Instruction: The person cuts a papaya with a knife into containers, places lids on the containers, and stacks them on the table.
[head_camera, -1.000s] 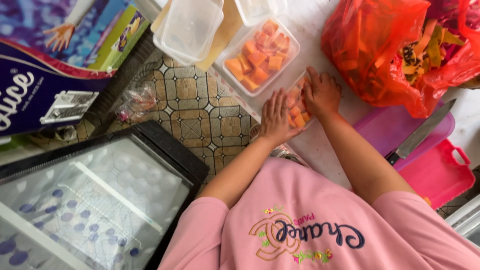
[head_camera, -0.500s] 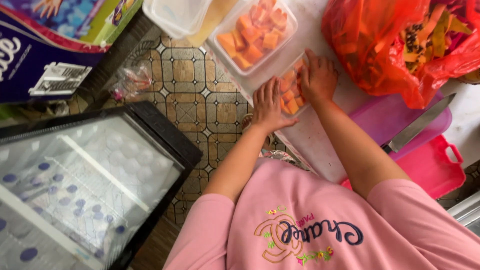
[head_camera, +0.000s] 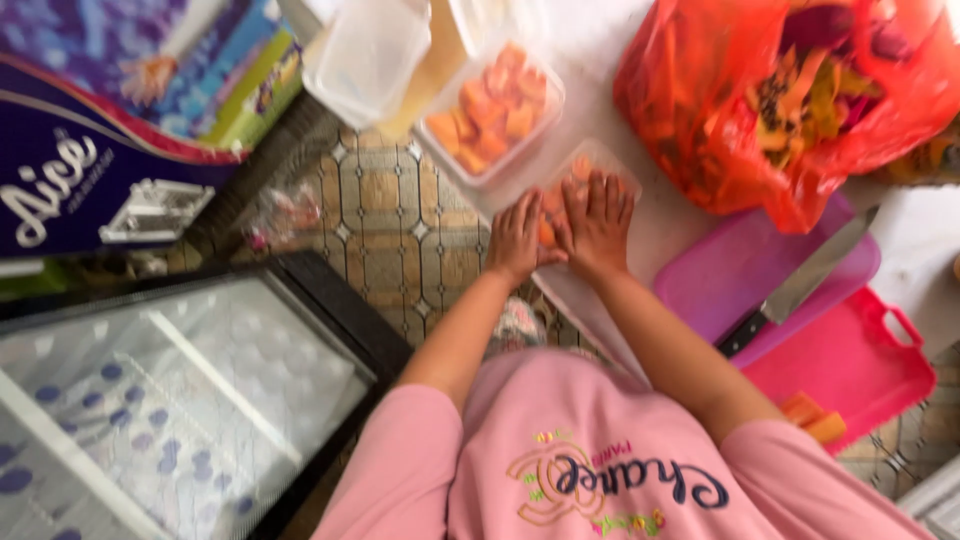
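- My left hand (head_camera: 517, 237) and right hand (head_camera: 597, 222) lie side by side, fingers together and flat, pressing down on a clear lidded box of orange fruit pieces (head_camera: 585, 180) near the white table's (head_camera: 660, 235) near edge.
- A second ago my fingers cupped the fruit more loosely; now both palms are flatter on top, so the lid seems to be seating.
- Both forearms reach straight forward from my pink sleeves, wrists low.
- Beyond it sits an open tub of orange chunks (head_camera: 492, 112).
- Right: an orange plastic bag (head_camera: 760, 110), a knife (head_camera: 800, 285) on a purple board (head_camera: 740, 270).
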